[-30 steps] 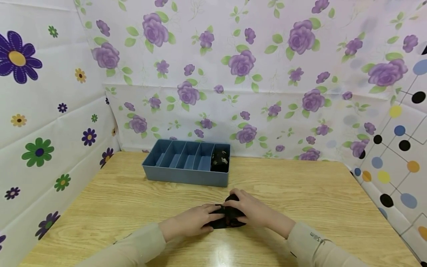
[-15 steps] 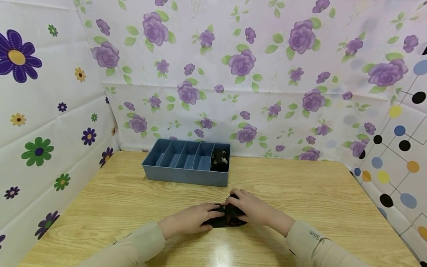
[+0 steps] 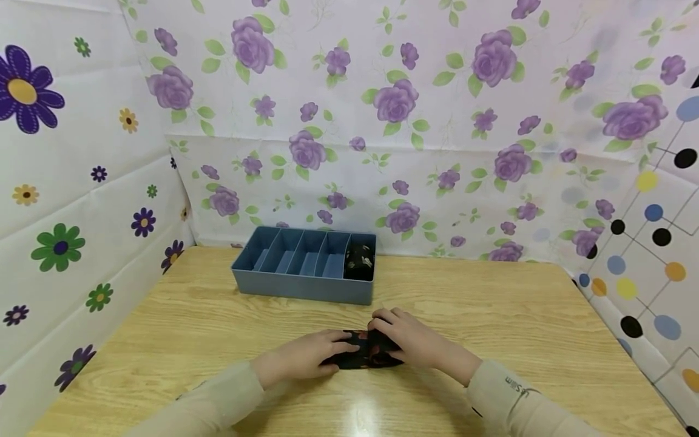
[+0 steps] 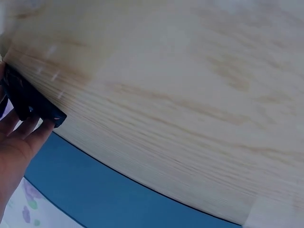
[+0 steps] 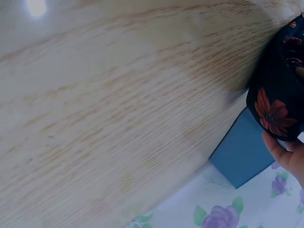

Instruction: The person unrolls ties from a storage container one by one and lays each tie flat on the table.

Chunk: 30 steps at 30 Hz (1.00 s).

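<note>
A black cloth strip with red-orange flowers (image 3: pixel 354 359) lies on the wooden table in front of the person, its right part wound into a thick roll. The left hand (image 3: pixel 303 359) rests on the flat left part with its fingers stretched out. The right hand (image 3: pixel 413 338) curls around the roll from the right. In the right wrist view, the rolled cloth (image 5: pixel 273 102) shows a large flower on its outer face, with fingertips at its edge. In the left wrist view, the flat part (image 4: pixel 35 97) ends just beyond the fingertips.
Behind the hands stands a blue box (image 3: pixel 303 287) divided into several compartments. Its rightmost compartment holds a black bundle with pale marks (image 3: pixel 360 260). A flowered sheet (image 3: pixel 437 109) hangs along the table's far edge (image 3: pixel 469 261), with patterned sheets on both sides.
The left hand has slid slightly left, showing more of the flat cloth and its flowers. The right hand stays at the roll, nearly unmoved.
</note>
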### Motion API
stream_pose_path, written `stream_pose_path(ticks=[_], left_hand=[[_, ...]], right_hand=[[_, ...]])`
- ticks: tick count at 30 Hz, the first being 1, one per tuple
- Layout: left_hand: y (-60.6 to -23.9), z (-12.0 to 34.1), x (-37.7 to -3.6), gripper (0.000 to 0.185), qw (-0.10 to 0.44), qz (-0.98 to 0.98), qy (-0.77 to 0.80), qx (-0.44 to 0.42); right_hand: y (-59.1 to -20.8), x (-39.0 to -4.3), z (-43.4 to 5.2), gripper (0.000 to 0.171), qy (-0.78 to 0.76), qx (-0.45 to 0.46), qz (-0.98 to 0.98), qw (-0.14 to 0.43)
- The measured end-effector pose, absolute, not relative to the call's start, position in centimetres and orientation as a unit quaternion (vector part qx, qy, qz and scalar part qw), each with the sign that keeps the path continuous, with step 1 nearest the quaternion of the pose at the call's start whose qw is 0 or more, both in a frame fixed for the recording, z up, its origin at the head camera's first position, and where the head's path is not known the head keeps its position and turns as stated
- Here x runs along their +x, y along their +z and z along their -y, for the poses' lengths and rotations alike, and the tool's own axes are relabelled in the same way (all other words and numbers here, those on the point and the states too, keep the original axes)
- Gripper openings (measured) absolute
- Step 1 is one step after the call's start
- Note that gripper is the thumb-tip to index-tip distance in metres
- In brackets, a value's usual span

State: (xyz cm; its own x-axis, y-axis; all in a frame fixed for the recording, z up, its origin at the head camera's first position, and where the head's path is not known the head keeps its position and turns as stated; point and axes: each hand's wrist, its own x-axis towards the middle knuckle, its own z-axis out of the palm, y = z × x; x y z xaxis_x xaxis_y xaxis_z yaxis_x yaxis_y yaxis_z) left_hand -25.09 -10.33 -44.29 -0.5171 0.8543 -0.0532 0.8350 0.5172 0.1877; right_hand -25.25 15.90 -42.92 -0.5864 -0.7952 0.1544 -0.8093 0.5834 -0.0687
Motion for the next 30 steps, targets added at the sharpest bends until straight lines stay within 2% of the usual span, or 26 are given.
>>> stream_pose_path(ticks=[5, 9, 18, 23, 30], left_hand=[[-44.2, 11.0, -25.2, 0.049, 0.076, -0.870, 0.074, 0.482], [-44.2, 11.1, -25.3, 0.049, 0.084, -0.873, 0.074, 0.475], [-44.0, 11.2, -25.4, 0.049, 0.089, -0.869, 0.073, 0.482], [-43.9, 11.3, -25.3, 0.048, 0.090, -0.868, 0.069, 0.484], [-43.9, 11.5, -25.3, 0.049, 0.106, -0.874, 0.073, 0.468]], right_hand=[[-42.9, -25.2, -16.1, 0.058, 0.050, 0.442, 0.895, 0.032], [-42.8, -25.3, -16.0, 0.055, 0.045, 0.438, 0.897, 0.018], [-42.9, -25.5, -16.1, 0.042, 0.060, 0.454, 0.888, 0.033], [-42.8, -25.4, -16.0, 0.043, 0.054, 0.445, 0.894, 0.019], [-42.9, -25.4, -16.2, 0.047, 0.045, 0.450, 0.891, 0.027]])
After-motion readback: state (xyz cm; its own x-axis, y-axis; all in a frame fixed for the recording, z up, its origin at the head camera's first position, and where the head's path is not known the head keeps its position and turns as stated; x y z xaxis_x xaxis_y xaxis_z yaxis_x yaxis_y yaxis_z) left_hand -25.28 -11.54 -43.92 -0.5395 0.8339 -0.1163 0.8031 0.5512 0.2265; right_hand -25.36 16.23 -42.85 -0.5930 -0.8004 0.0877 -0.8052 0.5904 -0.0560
